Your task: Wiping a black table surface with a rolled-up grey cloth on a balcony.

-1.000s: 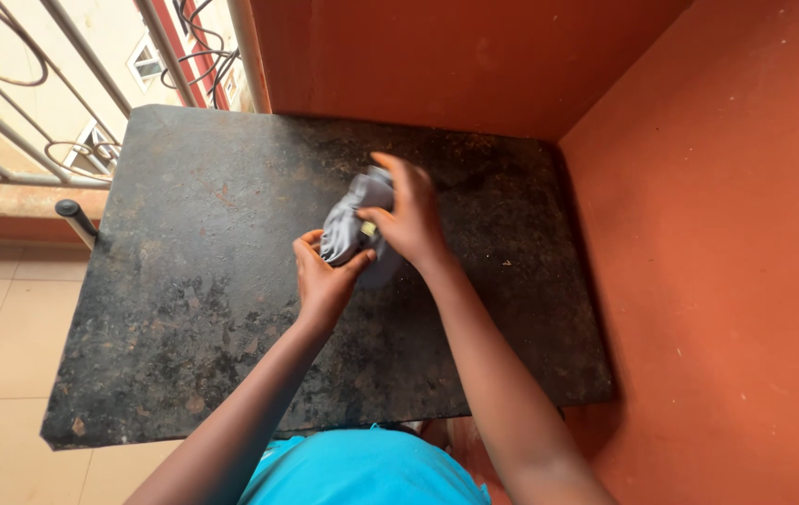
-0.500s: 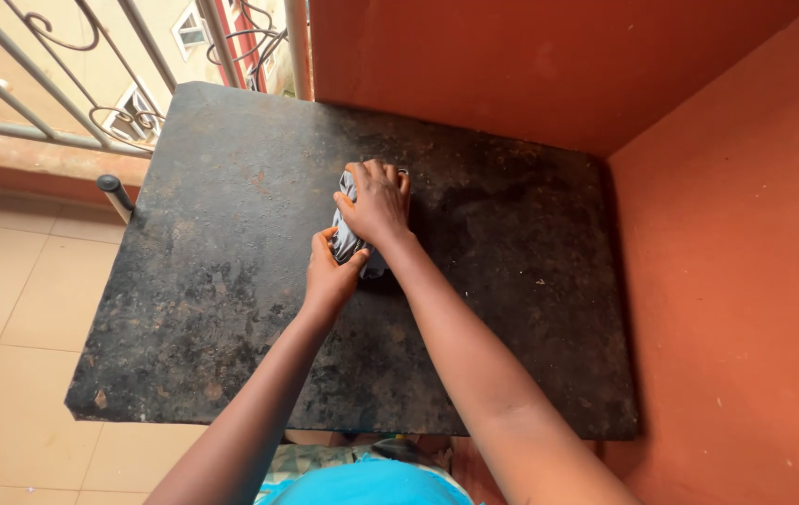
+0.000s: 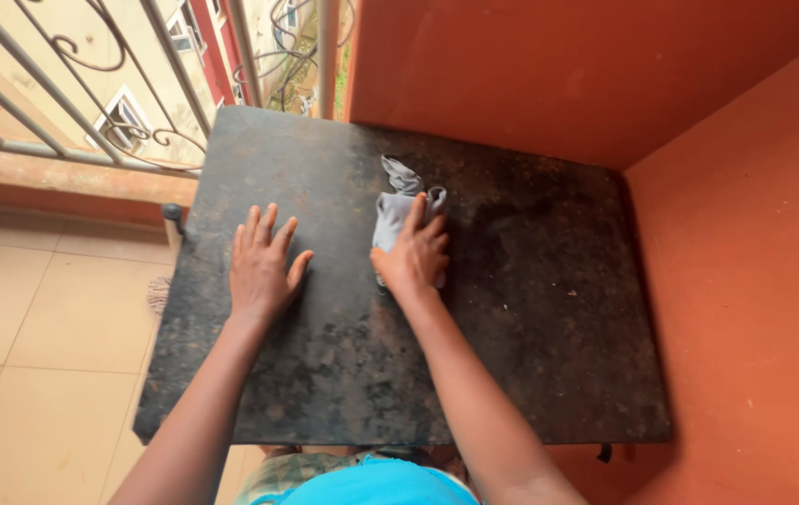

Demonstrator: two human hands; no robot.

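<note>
A moment ago both hands were bunched together around the grey cloth (image 3: 398,210), gathering it up; now they have parted, and the work has gone from folding the rag to pressing it on the surface; the right hand (image 3: 414,254) lies on top of the cloth with its fingers spread and pushing down, holding it flat to the dark mottled tabletop (image 3: 343,374) rather than gripping it in a fist, while a loose tail of fabric sticks out on the far side of the fingers; the left hand (image 3: 262,266) has let go altogether and rests open, palm down and fingers splayed, on the bare top to the left of the cloth and apart from it, seemingly to brace the table; the cloth sits a little far of the table's middle, short of the orange wall (image 3: 559,65) behind; a second orange wall runs along the right; to the far left a metal railing (image 3: 91,112) with scrollwork stands above the tiled floor (image 3: 35,337); the person's blue top (image 3: 371,484) shows at the near edge.
</note>
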